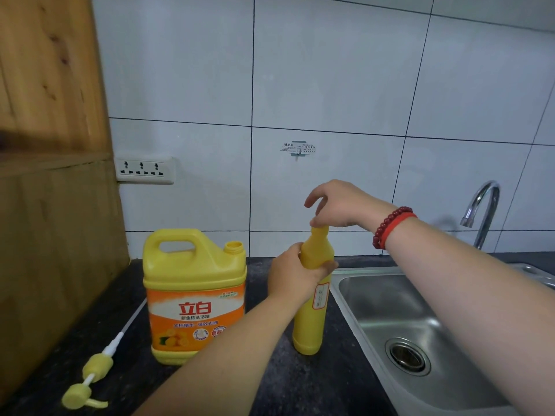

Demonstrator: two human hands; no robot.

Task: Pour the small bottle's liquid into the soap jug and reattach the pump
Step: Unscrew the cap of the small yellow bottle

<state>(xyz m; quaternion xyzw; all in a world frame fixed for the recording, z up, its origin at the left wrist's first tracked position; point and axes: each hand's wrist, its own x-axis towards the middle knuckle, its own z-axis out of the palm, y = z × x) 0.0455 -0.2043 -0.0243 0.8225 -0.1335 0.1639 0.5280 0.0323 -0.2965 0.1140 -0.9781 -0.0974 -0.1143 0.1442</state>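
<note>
A tall, slim yellow bottle (310, 319) stands upright on the dark counter beside the sink. My left hand (292, 274) grips its upper body. My right hand (333, 205) is above it, fingertips pinching the bottle's top; whether a cap sits there is hidden by the fingers. To the left stands the big yellow soap jug (193, 295) with an orange label, its neck open and uncapped. The yellow pump (90, 376) with its long white tube lies flat on the counter at the front left.
A steel sink (420, 325) with a drain fills the right side, a curved faucet (483, 211) behind it. A wooden cabinet side (54, 175) walls off the left. A wall socket (145, 170) sits on the white tiles.
</note>
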